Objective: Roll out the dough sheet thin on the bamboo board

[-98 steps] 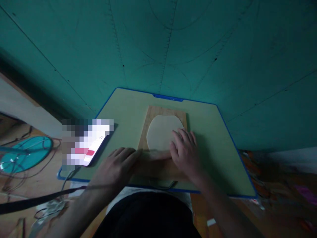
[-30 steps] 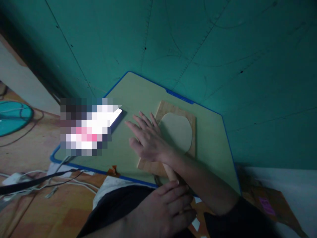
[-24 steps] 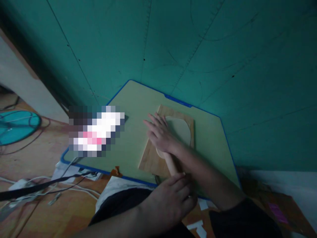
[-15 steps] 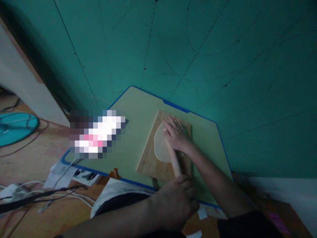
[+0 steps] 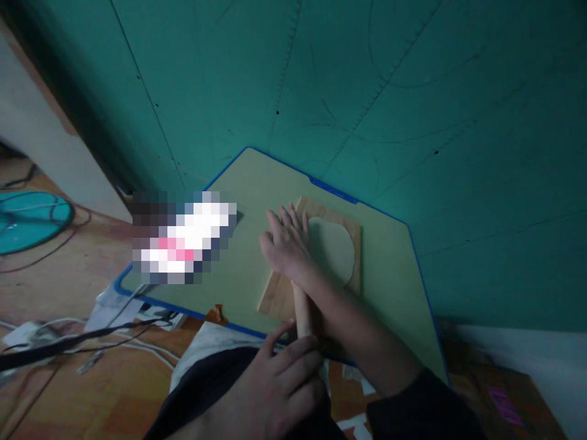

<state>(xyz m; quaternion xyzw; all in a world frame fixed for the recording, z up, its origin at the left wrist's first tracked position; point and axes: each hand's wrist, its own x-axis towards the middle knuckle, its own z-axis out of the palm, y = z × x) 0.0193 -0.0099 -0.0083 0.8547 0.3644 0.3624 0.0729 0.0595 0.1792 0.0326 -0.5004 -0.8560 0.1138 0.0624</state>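
Observation:
A flat round of pale dough lies on a small wooden board, which sits on a low green table with a blue rim. A wooden rolling pin runs from the board's left side back toward me. My right hand lies flat with fingers stretched over the pin's far end, at the dough's left edge. My left hand is near my lap, fingers curled over the pin's near end.
A lit phone, blurred out, rests on the table's left part. Teal wall panels rise right behind the table. Cables and a teal fan guard lie on the wooden floor at left. Cardboard sits at lower right.
The pin and my right hand have rolled back leftward off the dough's middle to its left edge. My left hand has slid with the pin's near end toward my lap.

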